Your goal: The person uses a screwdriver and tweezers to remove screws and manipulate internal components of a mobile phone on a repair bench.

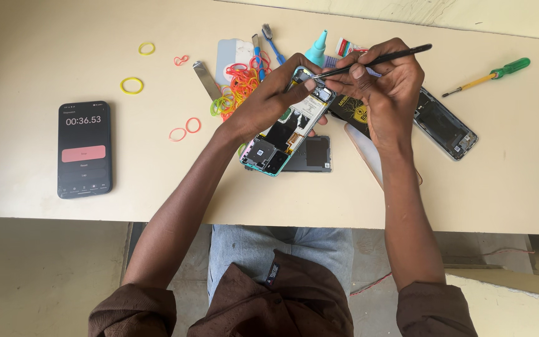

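Note:
My left hand (269,100) grips an opened phone (285,131) with its back cover off, showing the circuit board and battery area, tilted above the table. My right hand (385,84) holds a thin black tool (382,60) like a pen, its tip touching the upper end of the opened phone near my left thumb. Under the phone lies a dark grey flat panel (312,155). A black and yellow flat part (352,112) sits beneath my right hand.
A black phone (84,148) showing a running timer lies at the left. Coloured rubber bands (239,84) are piled and scattered behind. A second opened phone frame (447,128), a green-handled screwdriver (491,75), a teal glue bottle (317,50) and a metal pry tool (207,80) lie around.

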